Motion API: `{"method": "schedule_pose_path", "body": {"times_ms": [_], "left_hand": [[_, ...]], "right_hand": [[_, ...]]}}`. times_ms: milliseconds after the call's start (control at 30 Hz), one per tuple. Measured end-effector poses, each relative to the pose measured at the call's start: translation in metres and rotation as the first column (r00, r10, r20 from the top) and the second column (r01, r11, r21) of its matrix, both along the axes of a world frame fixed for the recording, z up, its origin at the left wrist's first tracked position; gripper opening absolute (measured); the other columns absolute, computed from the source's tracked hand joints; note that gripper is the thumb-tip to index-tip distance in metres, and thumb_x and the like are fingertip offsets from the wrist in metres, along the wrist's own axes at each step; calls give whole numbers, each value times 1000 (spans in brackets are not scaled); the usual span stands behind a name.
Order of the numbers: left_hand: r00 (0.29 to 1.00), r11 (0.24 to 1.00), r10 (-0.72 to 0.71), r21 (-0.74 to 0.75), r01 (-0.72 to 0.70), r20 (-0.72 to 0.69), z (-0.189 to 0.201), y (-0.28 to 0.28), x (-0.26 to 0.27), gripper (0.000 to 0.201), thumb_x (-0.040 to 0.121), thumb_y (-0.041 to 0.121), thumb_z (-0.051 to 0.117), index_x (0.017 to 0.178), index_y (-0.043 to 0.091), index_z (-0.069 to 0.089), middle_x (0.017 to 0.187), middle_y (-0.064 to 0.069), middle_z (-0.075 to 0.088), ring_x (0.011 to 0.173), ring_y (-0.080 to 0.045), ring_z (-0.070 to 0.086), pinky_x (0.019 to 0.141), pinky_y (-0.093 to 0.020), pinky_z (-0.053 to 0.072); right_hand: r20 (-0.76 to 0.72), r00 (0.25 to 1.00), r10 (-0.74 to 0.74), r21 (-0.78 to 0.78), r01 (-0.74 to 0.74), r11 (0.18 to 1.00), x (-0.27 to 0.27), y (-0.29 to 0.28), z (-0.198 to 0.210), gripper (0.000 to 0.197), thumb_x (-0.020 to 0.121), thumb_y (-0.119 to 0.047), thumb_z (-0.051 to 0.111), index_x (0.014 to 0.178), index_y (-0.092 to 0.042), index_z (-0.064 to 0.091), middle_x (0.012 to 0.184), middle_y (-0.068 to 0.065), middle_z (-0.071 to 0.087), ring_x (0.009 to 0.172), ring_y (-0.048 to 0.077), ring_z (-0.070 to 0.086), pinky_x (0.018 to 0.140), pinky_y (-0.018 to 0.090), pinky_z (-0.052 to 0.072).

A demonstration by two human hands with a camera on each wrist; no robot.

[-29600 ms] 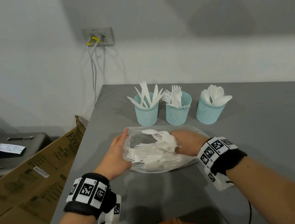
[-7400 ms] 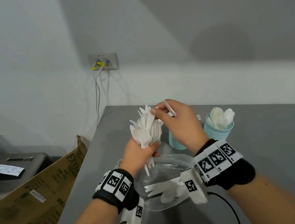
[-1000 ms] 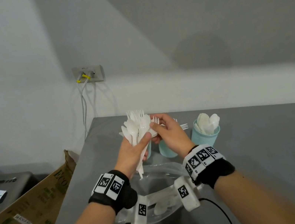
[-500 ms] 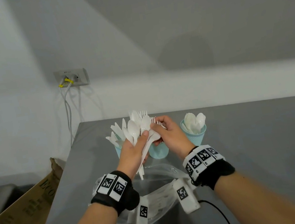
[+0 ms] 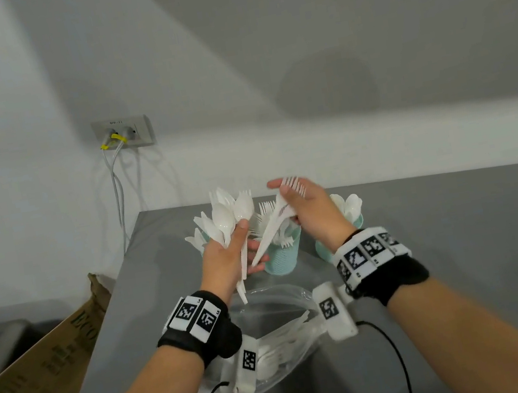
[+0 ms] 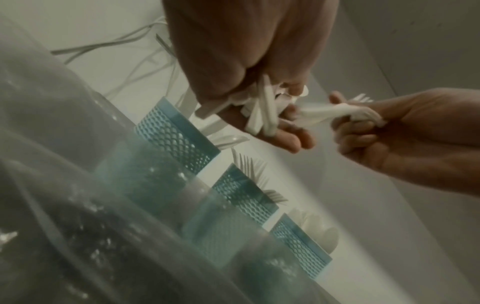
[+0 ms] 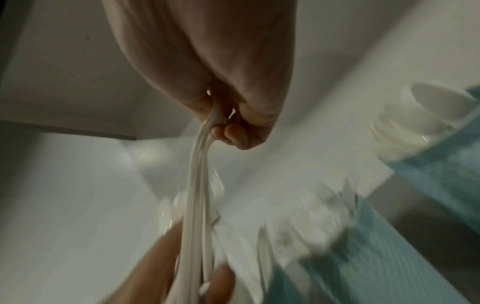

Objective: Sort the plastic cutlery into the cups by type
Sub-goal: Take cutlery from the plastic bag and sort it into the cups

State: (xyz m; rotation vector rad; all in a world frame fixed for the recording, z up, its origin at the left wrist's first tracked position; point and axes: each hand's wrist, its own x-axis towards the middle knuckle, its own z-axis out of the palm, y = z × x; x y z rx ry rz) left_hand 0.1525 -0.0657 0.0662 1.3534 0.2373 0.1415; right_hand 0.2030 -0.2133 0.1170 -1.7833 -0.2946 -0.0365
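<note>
The right hand (image 5: 308, 212) pinches forks (image 5: 280, 216) above the middle cup (image 5: 283, 255); the left hand (image 5: 227, 260) clutches a mixed bundle (image 5: 230, 218), which could slip loose.

Each bare forearm wore a black wristband (image 5: 201, 333) with white square-code tags. A white camera block (image 5: 335, 312) with a black cable (image 5: 393, 352) hung under each wrist.
</note>
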Motion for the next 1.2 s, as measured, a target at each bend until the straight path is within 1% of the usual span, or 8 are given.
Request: {"method": "schedule_pose_path", "body": {"times_ms": [100,267,467,600,800,900,1033,1200], "left_hand": [[999,998,45,47,-46,8,1,8,1,26,93,34,57,86,9,60,63,-5,59,48,-19,59,49,-29,54],[1000,994,-14,110,11,22,-2,8,0,21,93,33,57,86,13,61,63,-3,58,45,-15,51,46,-26,47],[998,989,-53,142,49,25,-9,7,5,32,93,40,55,94,9,63,61,-1,55,42,-15,43,45,-26,39],[999,989,-39,140,41,-20,-13,9,7,35,91,45,56,91,12,66,54,3,50,40,-14,38,44,-23,35],[999,990,-26,140,32,-43,-12,7,10,45,91,47,56,96,3,63,49,5,48,39,-11,36,45,-24,33],[999,992,-19,127,23,-39,-12,7,11,39,91,45,56,93,7,63,51,4,48,38,-10,35,45,-23,32],[1000,994,-4,105,6,-20,-11,9,10,29,92,41,57,89,13,61,54,1,47,39,-10,35,41,-21,33],[1000,992,-20,127,19,3,-12,9,7,34,91,43,57,94,10,62,57,-1,49,41,-11,36,44,-23,34]], "right_hand": [[142,986,-91,-104,106,989,20,-15,19,28,101,-23,39,111,-22,64,109,1,48,81,2,48,88,32,44],[281,955,-93,-296,178,938,38,-12,-2,28,102,-16,35,114,-12,60,109,4,39,79,-1,45,80,4,34],[-5,1000,16,-598,-16,801,55,-4,-61,43,99,-40,39,115,-4,57,118,14,52,105,21,50,95,31,35],[-16,999,34,-681,-36,732,55,-2,-65,63,90,-65,28,78,-10,58,94,14,54,93,29,52,89,38,40],[-68,995,71,-787,-97,609,50,-5,-69,62,94,-59,24,125,-16,56,115,14,48,112,31,50,103,41,38],[-33,999,29,-704,-43,709,49,-2,-65,55,91,-58,41,124,-16,55,118,9,46,104,25,54,99,38,42],[153,987,-45,-475,114,873,42,-4,-59,23,84,-24,67,104,-15,60,97,0,47,78,10,47,77,23,38],[213,977,-4,-480,108,871,32,-14,-67,6,85,-16,66,87,-13,71,91,1,64,71,6,50,74,23,42]]}}
